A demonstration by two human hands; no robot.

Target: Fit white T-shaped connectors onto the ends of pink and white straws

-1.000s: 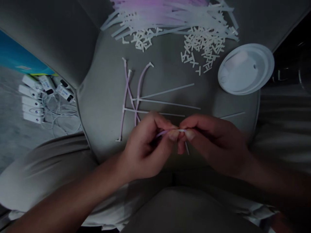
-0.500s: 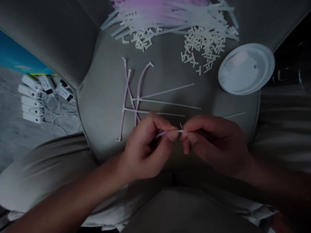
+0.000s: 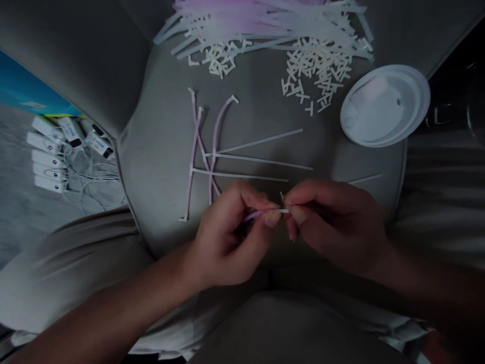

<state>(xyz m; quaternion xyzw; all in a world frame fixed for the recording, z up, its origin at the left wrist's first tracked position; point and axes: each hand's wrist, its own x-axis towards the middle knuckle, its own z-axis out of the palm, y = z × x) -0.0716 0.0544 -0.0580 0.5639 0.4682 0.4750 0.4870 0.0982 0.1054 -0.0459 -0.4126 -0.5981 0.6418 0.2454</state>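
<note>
My left hand (image 3: 237,232) pinches a thin pinkish tube (image 3: 253,216) between thumb and forefinger. Facing it, my right hand (image 3: 337,222) is closed on a small white connector (image 3: 284,211), whose stem shows between the fingertips. The two hands nearly touch. Beyond and left of them, pink tubes with white end fittings (image 3: 196,134) lie partly crossed on the grey seat (image 3: 151,146). Thin pale tubes (image 3: 261,162) run rightward from their middles. Another pale tube (image 3: 366,179) shows past my right hand.
Loose white connectors (image 3: 320,65) form two piles at the back, under a heap of clear and pink tubes (image 3: 261,23). A white bowl (image 3: 420,106) sits at the right. White devices with cables (image 3: 47,156) lie on the floor at left.
Both hands still meet at the connector, and my left hand has moved slightly right and down with the tube. The view has shifted slightly.
</note>
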